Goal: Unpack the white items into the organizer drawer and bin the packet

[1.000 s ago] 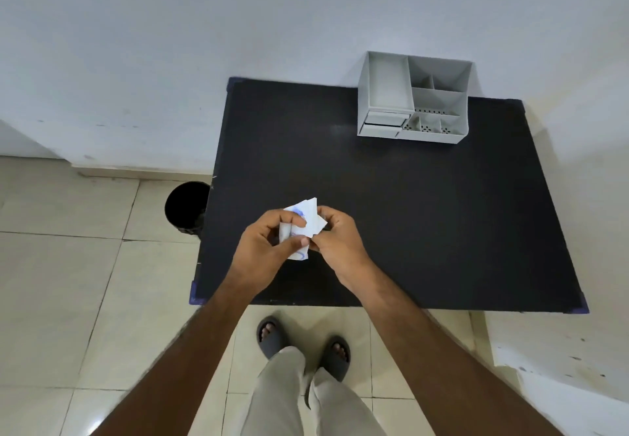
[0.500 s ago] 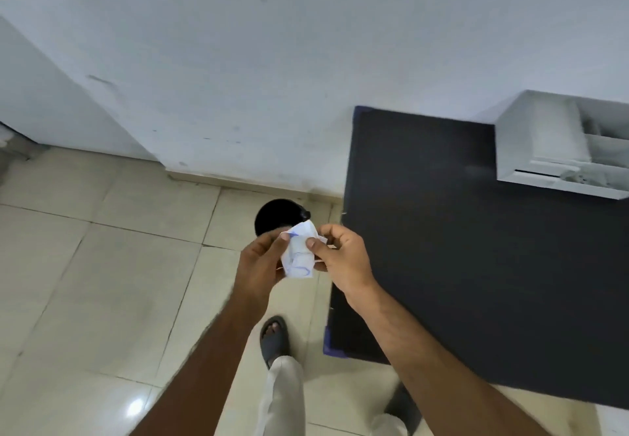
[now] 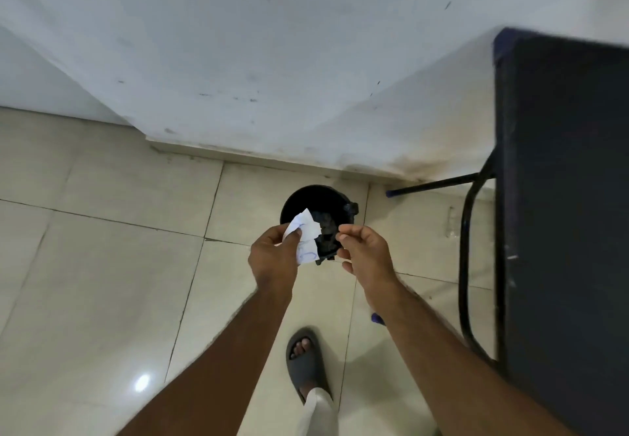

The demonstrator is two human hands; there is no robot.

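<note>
A crumpled white packet (image 3: pixel 305 237) with blue markings is pinched in my left hand (image 3: pixel 274 258), held right over the near rim of a round black bin (image 3: pixel 315 197) on the floor. Dark rubbish lies inside the bin. My right hand (image 3: pixel 364 253) hovers just right of the packet, apart from it, fingers loosely curled with nothing in them. The organizer is out of view.
The black table (image 3: pixel 565 197) fills the right edge, its black metal leg frame (image 3: pixel 468 248) beside the bin. A white wall (image 3: pixel 272 61) rises behind. Cream floor tiles (image 3: pixel 102 282) spread to the left. My sandalled foot (image 3: pixel 303 357) stands below the hands.
The view swung left from the table to the floor bin. Both hands carried the packet over the bin, and my right hand let go of it.
</note>
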